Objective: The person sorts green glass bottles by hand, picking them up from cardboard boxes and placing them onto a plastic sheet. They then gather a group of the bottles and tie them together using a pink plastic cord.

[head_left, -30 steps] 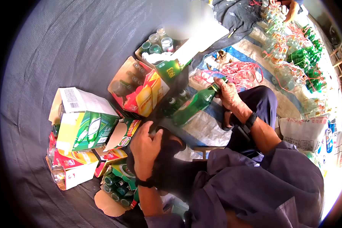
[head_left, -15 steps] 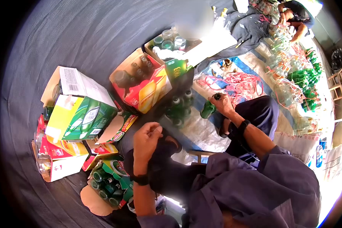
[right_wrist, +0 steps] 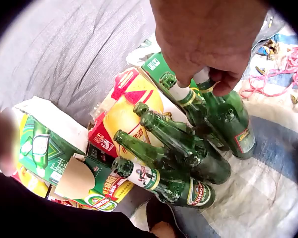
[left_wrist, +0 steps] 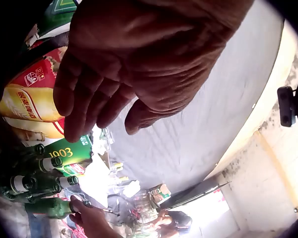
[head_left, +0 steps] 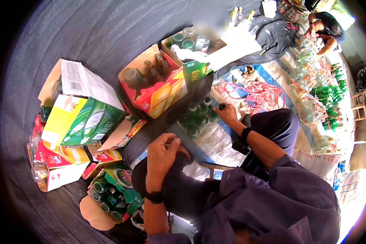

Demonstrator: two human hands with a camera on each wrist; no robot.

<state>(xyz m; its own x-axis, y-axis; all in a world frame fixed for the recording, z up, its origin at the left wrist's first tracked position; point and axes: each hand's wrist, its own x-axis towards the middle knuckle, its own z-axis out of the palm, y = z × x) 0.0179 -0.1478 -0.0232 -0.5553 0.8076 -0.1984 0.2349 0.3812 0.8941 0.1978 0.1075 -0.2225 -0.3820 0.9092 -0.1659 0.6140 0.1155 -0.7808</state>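
My right hand [head_left: 229,115] grips a green glass beer bottle [right_wrist: 232,121] by the top of its neck. In the right wrist view that bottle stands upright on the striped sheet, at the end of a cluster of green bottles [right_wrist: 184,153]. Some of these have white neck bands, and one carries a Tsingtao label. My left hand [head_left: 162,156] hovers over my knee with loosely bent fingers and holds nothing. Seen from the left wrist, its palm [left_wrist: 149,54] is bare.
Left of me are a green beer carton [head_left: 91,120], a red-and-yellow carton [head_left: 162,95] with dark bottles, and a carton of green bottles [head_left: 128,183]. Pink string [head_left: 262,93] lies ahead. Tied bottles [head_left: 327,97] line the right, where another person [head_left: 329,28] crouches.
My right hand has swung the bottle from a slant to upright and brought it left, down beside the other green bottles. The left hand stays empty above the knee.
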